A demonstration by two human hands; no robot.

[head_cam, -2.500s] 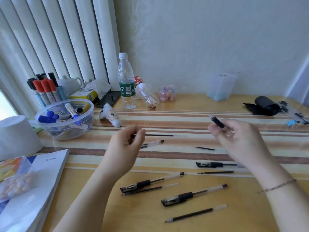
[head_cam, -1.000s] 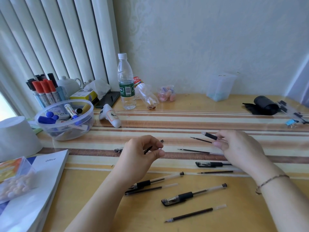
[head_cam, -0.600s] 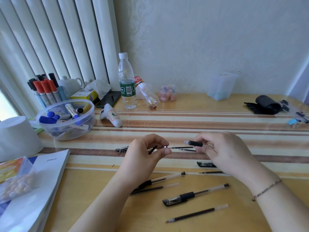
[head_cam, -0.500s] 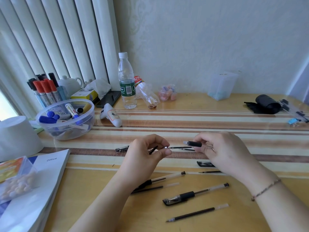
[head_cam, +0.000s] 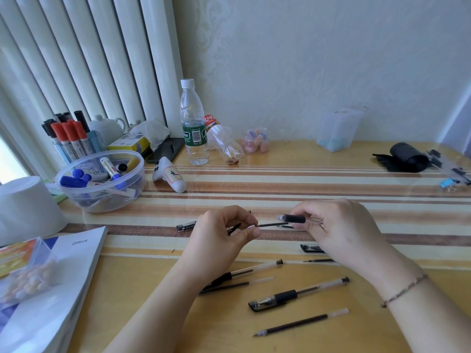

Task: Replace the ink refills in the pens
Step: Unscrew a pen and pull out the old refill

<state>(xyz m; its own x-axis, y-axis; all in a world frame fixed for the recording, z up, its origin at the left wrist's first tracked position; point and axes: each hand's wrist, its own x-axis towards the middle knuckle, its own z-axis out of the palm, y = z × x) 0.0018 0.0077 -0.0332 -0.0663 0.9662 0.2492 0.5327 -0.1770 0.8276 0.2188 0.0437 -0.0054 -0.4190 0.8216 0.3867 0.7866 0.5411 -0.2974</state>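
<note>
Head view: your left hand (head_cam: 224, 233) pinches a thin, bendy refill (head_cam: 271, 224); your right hand (head_cam: 339, 225) grips the light barrel (head_cam: 293, 218). Hold both near the joint.

Wall (head_cam: 318, 59): pale, off-white with a faint embossed pattern, behind the far edge of the worktop. Left side: white vertical slat blinds (head_cam: 84, 72) running from top of view down to the worktop; bright daylight at the lower left edge, window itself not resolved. Yellow wooden worktop (head_cam: 293, 154), glossy, light reflecting along the far edge. A cream, tan and brown striped covering (head_cam: 331, 189) lies across its middle, left to right. Far right: a pale bluish vertical surface (head_cam: 458, 118), identity unclear.
</note>
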